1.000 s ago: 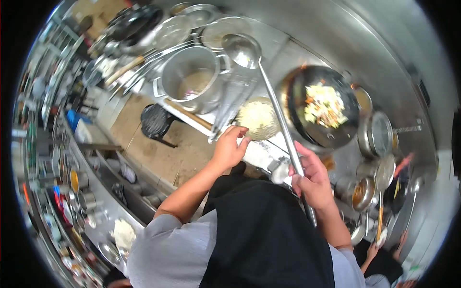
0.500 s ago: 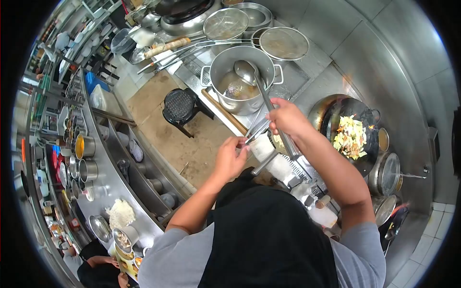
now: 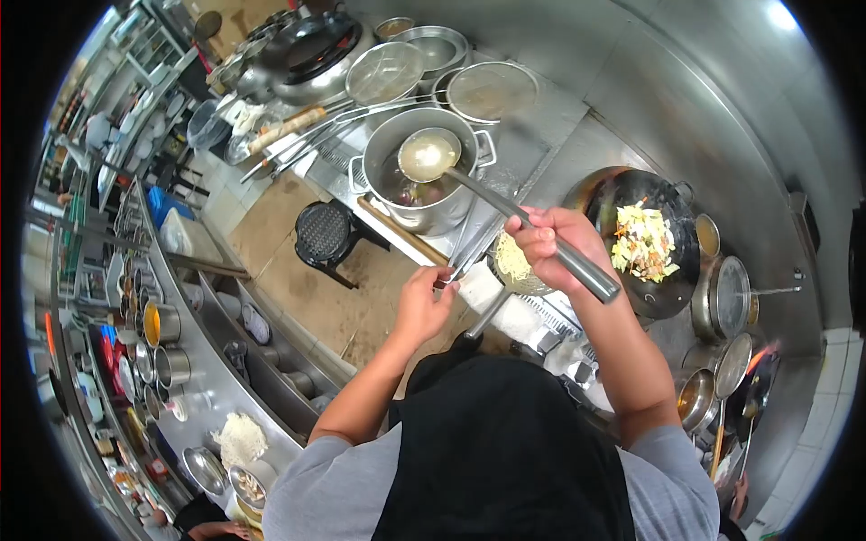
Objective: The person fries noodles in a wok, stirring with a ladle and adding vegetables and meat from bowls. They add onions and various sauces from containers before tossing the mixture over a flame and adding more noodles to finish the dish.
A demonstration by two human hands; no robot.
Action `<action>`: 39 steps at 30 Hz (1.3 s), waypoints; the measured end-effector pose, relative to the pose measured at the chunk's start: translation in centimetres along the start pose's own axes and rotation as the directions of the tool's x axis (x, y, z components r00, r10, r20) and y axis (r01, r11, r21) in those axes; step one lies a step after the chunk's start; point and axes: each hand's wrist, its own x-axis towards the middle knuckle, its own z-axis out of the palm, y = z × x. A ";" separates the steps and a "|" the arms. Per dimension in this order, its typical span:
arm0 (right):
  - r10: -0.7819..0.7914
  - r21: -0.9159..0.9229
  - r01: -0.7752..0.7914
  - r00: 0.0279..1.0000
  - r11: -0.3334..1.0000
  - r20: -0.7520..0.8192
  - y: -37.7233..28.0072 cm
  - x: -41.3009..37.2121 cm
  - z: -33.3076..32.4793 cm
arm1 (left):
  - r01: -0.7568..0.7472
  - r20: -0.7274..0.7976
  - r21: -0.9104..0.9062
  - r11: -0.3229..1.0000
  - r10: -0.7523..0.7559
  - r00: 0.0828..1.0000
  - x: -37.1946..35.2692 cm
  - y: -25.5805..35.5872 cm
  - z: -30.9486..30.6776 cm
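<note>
My right hand (image 3: 559,245) is closed around the grey handle of a large ladle (image 3: 505,200). The ladle's bowl, full of pale liquid, hangs over the tall steel pot (image 3: 424,219), which holds dark liquid with bits in it. My left hand (image 3: 426,302) has its fingers closed at the end of a slim metal handle (image 3: 464,252) leaning toward the pot; the far end of that handle is hidden. Below my right hand, yellow noodles (image 3: 512,259) sit in a round strainer. To the right, a black wok (image 3: 663,298) contains chopped vegetables (image 3: 643,239).
Round mesh strainers (image 3: 492,92) rest on pots behind the steel pot. A black stool (image 3: 323,233) stands on the floor to the left. White cloths (image 3: 483,287) lie along the stove's front edge. Metal counters (image 3: 212,361) with pans run down the left side. Other people's arms show at the lower edges.
The ladle has come up out of the pot with liquid in its bowl, and my right hand has tilted its handle toward the right. My left hand stays near the slim handle.
</note>
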 end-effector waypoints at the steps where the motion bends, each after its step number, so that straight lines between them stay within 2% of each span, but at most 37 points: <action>1: -0.020 0.021 0.019 0.999 1.000 0.043 0.1 -1.6 0.1 | -0.037 0.022 0.025 0.999 0.036 0.999 0.1 0.2 0.5; 3: -0.040 0.078 0.028 0.986 0.997 0.162 0.2 -4.5 -0.3 | -0.090 0.064 0.053 0.995 0.086 0.994 0.3 0.9 1.6; 4: -0.063 0.088 0.048 0.984 0.995 0.166 0.3 -6.0 -0.5 | -0.103 0.082 0.049 0.994 0.099 0.992 0.4 1.3 2.3; 7: -0.148 0.242 0.077 0.945 0.967 0.291 1.0 -10.7 -1.4 | -0.134 0.152 0.071 0.988 0.122 0.981 0.4 2.8 4.6; 10: -0.241 0.360 0.116 0.914 0.926 0.326 1.5 -15.9 -2.4 | -0.195 0.236 0.077 0.978 0.172 0.956 0.0 4.1 7.1; 15: -0.380 0.444 0.216 0.867 0.870 0.322 2.9 -24.4 -5.1 | -0.264 0.364 -0.006 0.965 0.248 0.898 -1.2 5.8 11.5; 20: -0.562 0.386 0.457 0.796 0.802 0.226 3.3 -29.6 -9.7 | -0.269 0.480 -0.066 0.961 0.267 0.836 -2.9 8.2 15.5; 22: -0.655 0.258 0.617 0.750 0.743 0.093 2.6 -30.1 -12.0 | -0.310 0.505 -0.082 0.947 0.307 0.806 -3.4 8.7 16.9; 24: -0.687 0.210 0.667 0.725 0.715 0.041 1.2 -29.3 -15.1 | -0.393 0.524 -0.098 0.915 0.383 0.761 -4.0 9.3 17.8; 26: -0.757 -0.135 0.753 0.601 0.644 -0.258 -0.4 -27.9 -17.9 | -0.383 0.543 -0.108 0.917 0.377 0.750 -4.5 9.7 18.4; 28: -0.758 -0.189 0.743 0.581 0.642 -0.296 -1.6 -27.0 -20.8 | -0.369 0.560 -0.114 0.922 0.367 0.742 -5.0 10.0 18.6; 30: -0.807 -0.443 0.679 0.437 0.586 -0.397 -2.2 -26.6 -22.8 | -0.351 0.575 -0.104 0.931 0.344 0.742 -5.4 10.2 18.6; 31: -0.826 -0.473 0.683 0.396 0.557 -0.401 -2.0 -26.9 -23.5 | -0.347 0.574 -0.100 0.932 0.339 0.745 -5.6 10.2 18.6; 32: -0.823 -0.472 0.679 0.402 0.562 -0.402 -1.8 -27.4 -24.4 | -0.355 0.568 -0.080 0.932 0.335 0.752 -5.7 10.1 18.5; 34: -0.865 -0.411 0.779 0.323 0.474 -0.384 -1.5 -28.8 -25.0 | -0.362 0.561 -0.058 0.930 0.330 0.759 -5.9 9.8 18.4; 36: -0.880 -0.358 0.827 0.304 0.434 -0.365 -1.3 -31.2 -26.8 | -0.326 0.568 -0.040 0.945 0.290 0.770 -6.1 9.1 18.5; 37: -0.890 -0.071 0.901 0.406 0.428 -0.209 -1.2 -32.8 -27.9 | -0.327 0.572 -0.038 0.944 0.289 0.768 -6.3 9.2 18.5; 38: -0.894 0.224 0.875 0.446 0.430 -0.027 -1.1 -34.3 -28.9 | -0.324 0.579 -0.018 0.946 0.274 0.768 -6.3 9.3 18.5; 39: -0.900 0.329 0.852 0.435 0.407 -0.012 -0.5 -35.9 -29.2 | -0.320 0.586 0.002 0.948 0.258 0.768 -6.4 9.4 18.6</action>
